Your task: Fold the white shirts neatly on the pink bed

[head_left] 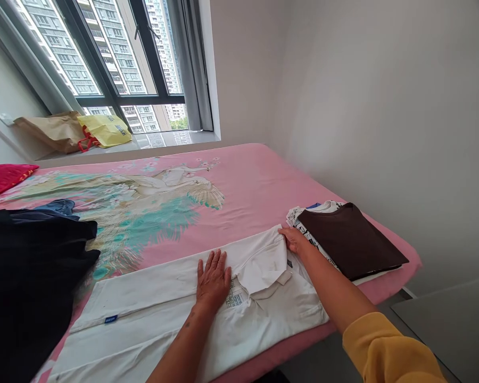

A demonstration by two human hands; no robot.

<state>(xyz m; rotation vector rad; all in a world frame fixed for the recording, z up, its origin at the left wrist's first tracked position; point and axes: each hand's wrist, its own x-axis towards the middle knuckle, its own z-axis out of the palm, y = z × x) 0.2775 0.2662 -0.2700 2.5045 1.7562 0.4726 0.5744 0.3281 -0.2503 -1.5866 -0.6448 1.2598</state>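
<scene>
Above the bare pink bedsheet [247, 175], beyond the white collared shirt [271, 324], a path is being left open. The way is being blocked on the left by a dark clothes pile [27, 287] and on the right by folded tops [347, 242]. Between shirt and tops, the gap is being filled by the right hand [294, 240].

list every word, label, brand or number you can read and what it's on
None reads clearly.
Blue tag on the white shirt: pale lettering, too small.
Dark print on the same shirt: too small.
Yellow bag: dark marks, too blurred.
Patterned cloth under the brown shirt: black marks, unclear if letters.
</scene>
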